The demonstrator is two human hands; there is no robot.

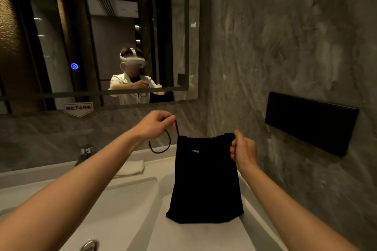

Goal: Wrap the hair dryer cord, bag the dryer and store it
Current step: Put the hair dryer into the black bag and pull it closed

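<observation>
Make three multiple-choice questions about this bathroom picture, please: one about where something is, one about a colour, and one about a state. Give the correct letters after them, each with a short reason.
1. Where does the folded white towel lie?
A. on the counter beside the faucet
B. on top of the black wall box
C. inside the bag

2. What colour is the drawstring bag?
A. white
B. black
C. red

3. In what state is the mouth of the bag?
A. wide open
B. folded flat on the counter
C. gathered shut

Answers:
1 A: the towel rests on the white counter, just right of the faucet.
2 B: the bag is black all over.
3 C: the top edge is bunched, with the left hand pulling the drawstring and the right hand pinching the other corner.
</observation>
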